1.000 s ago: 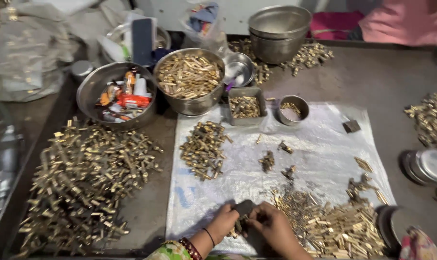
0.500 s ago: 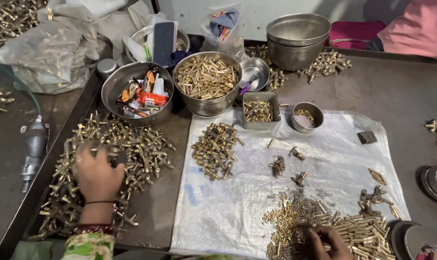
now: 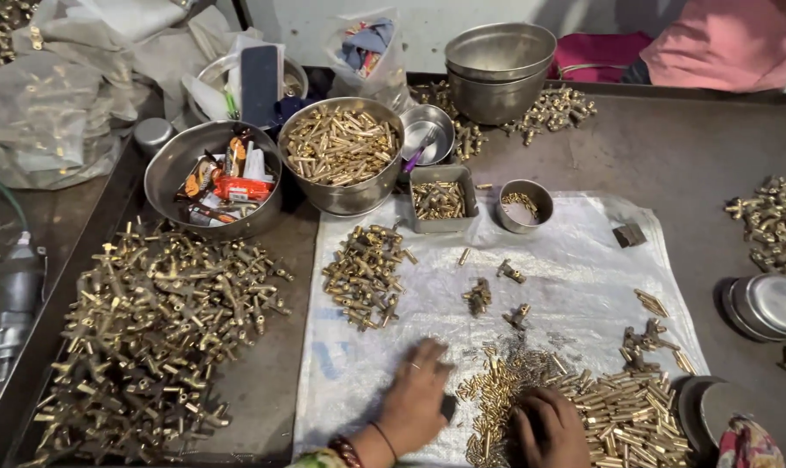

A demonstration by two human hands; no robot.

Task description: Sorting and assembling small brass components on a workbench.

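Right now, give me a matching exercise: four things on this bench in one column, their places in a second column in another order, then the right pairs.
Things:
1. left hand
2. right hand
3. square tin
4. stacked bowls

Places:
A. at the far edge of the table, near the wall
B. flat on the white sheet, beside the pile of brass pins
C. on top of the pile of brass pins
D. at the sheet's far edge, beside the small round cup

Pairs: 1-B, 2-C, 3-D, 4-A
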